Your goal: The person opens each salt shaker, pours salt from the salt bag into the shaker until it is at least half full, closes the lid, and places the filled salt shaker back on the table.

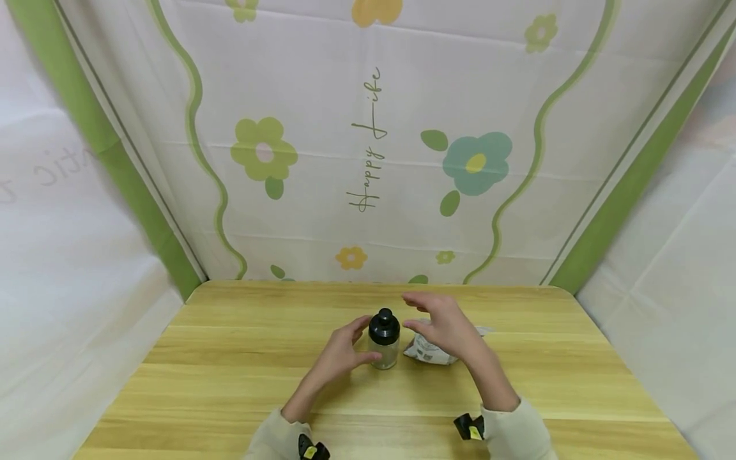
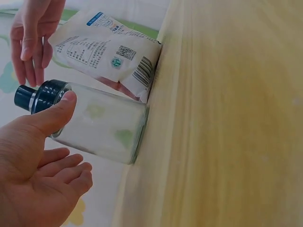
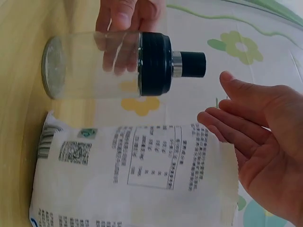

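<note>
A clear glass jar point(image 1: 388, 355) with a black knobbed lid point(image 1: 383, 328) stands upright on the wooden table. On its left is my left hand point(image 1: 338, 355), thumb and fingers spread apart around its side without gripping it. In the left wrist view the left thumb point(image 2: 60, 112) overlaps the lid's edge; whether it touches cannot be told. My right hand point(image 1: 441, 323) hovers right of the lid with thumb and fingers apart, holding nothing. Beneath it, a white printed plastic bag point(image 3: 137, 175) rests on the table, partly hidden by that hand in the head view.
The light wooden table point(image 1: 230, 383) extends on both sides of the jar. A white curtain point(image 1: 322, 211) with printed flowers hangs behind its far edge, and plain white cloth point(image 1: 75, 255) walls stand at both sides.
</note>
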Demonstrator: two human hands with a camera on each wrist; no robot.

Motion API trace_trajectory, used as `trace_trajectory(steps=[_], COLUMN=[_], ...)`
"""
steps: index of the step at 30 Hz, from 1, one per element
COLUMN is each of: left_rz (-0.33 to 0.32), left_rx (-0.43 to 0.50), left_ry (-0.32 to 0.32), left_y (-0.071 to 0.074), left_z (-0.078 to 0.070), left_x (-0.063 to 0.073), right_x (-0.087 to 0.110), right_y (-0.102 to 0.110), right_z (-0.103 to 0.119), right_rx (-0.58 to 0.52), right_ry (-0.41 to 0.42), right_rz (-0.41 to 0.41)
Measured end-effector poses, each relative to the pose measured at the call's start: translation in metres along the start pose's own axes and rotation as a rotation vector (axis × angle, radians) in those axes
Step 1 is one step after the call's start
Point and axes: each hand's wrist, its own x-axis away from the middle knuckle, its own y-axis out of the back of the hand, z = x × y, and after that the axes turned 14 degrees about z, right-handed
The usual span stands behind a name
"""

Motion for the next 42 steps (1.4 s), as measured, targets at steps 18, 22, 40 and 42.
trace_trajectory(steps=[18, 22, 40, 42], left_rz=[0.002, -0.004, 0.007, 0.007], left_rx=[0.035, 0.021, 0.032, 0.035], left_ry=[-0.020, -0.023, -0.036, -0.038], left_y=[-0.005, -0.005, -0.005, -0.005], left_z=[0.002, 0.001, 0.002, 0.002], left_x=[-0.010, -0.010, -0.011, -0.010], right_x=[-0.022, -0.027, -0.032, -0.032], right_y=[-0.011, -0.013, -0.018, -0.018], right_z=[0.017, 0.020, 0.027, 0.027], right_rx=[0.000, -0.012, 0.022, 0.025], right_ry=[-0.030, -0.030, -0.054, -0.049], right_rz=[0.096, 0.097, 0.070, 0.071])
